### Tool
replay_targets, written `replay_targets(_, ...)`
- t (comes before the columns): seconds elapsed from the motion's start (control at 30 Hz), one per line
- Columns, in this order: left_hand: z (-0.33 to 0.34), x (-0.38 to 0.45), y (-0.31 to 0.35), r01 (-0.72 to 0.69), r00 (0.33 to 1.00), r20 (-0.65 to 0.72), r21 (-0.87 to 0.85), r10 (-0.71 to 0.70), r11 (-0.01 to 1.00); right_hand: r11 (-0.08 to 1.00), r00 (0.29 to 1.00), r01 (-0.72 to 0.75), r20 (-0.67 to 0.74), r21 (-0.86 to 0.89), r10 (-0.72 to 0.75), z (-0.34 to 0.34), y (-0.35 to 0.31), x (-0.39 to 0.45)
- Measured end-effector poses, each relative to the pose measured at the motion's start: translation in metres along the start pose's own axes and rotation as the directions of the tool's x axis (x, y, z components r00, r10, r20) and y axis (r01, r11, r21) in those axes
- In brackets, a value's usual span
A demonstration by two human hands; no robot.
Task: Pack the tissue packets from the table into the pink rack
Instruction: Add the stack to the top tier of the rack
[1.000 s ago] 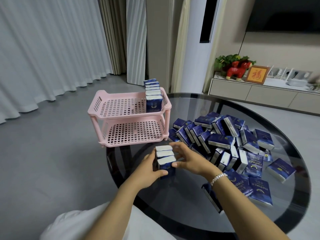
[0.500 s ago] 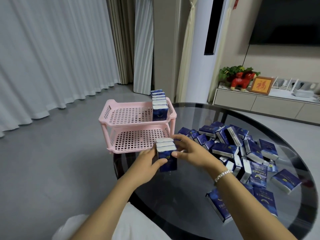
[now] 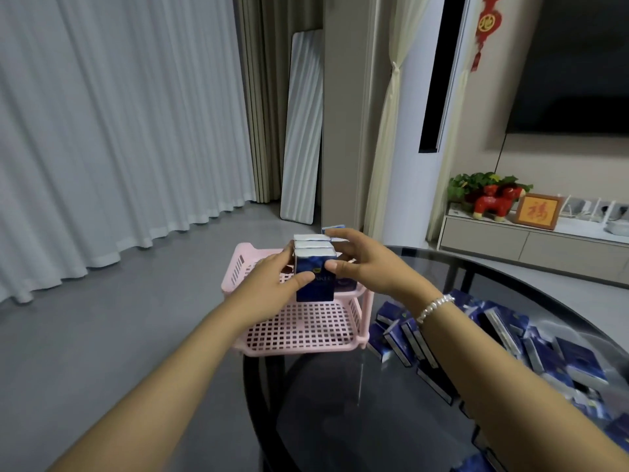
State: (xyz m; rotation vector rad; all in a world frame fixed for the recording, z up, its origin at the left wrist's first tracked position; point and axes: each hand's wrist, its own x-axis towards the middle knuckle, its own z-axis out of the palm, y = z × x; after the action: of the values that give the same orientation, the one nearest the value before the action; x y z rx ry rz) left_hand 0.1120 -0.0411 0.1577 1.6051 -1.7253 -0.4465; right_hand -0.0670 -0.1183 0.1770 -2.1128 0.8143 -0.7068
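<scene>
Three packets (image 3: 313,267), upright, pressed face to face in a short row, blue fronts, white tops. Held between both hands above the upper tier of the rack (image 3: 240,267), clear of the table.

Left hand (image 3: 272,284): fingers curled round the left side of the row, thumb laid across the front packet's blue face. Right hand (image 3: 366,264): thumb on the front packet's right edge, fingers arched over the far end of the row. Both grips closed on the packets, squeezing the row together. Pearl bracelet (image 3: 434,306) on the right wrist.

Rack: pink plastic, two tiers, perforated floors, slotted end walls, standing at the table's far left edge. Upper tier: mostly hidden by hands and held row; one further packet (image 3: 333,229) showing behind the right hand's fingers, a dark blue patch below the right palm, count not readable. Lower tier (image 3: 306,330): mesh floor showing, no contents visible in the exposed part.

Table (image 3: 374,403): round, dark glass, black rim. Pile (image 3: 510,345) of loose blue packets on its right half, lying at mixed angles, some on edge, just right of the rack.

Beyond: grey floor, white curtains (image 3: 119,131), mirror (image 3: 301,127) leaning on the wall, low cabinet (image 3: 510,238) with red figurine (image 3: 495,202) and framed picture (image 3: 537,211).
</scene>
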Motion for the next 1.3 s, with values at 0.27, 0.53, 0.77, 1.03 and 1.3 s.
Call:
replay_targets(0.27, -0.021, 0.068, -0.038, 0.155, 0.987, -0.015, -0.142, -0.159, 0.978, 0.948, 0.993, -0.023, 0.104, -0.317, 0.058, -0.003, 0.01, 0.098)
replay_targets(0.53, 0.016, 0.112, -0.075, 0.224, 0.974, 0.065, -0.215, -0.215, 0.95, 0.796, 0.978, -0.104, 0.086, -0.596, 0.192, -0.006, 0.048, 0.14)
replay_targets(0.77, 0.041, 0.121, -0.084, 0.241, 0.97, 0.059, -0.208, -0.234, 0.948, 0.745, 0.972, -0.104, 0.093, -0.659, 0.217, -0.003, 0.061, 0.146)
replay_targets(1.03, 0.056, 0.129, -0.078, 0.273, 0.962, 0.052, -0.187, -0.268, 0.944, 0.766, 0.988, -0.05, 0.082, -0.641, 0.133, -0.004, 0.067, 0.146)
replay_targets(1.3, 0.056, 0.123, -0.08, 0.27, 0.963, 0.044, -0.203, -0.267, 0.941, 0.765, 0.989, -0.046, 0.078, -0.642, 0.125, -0.001, 0.062, 0.136)
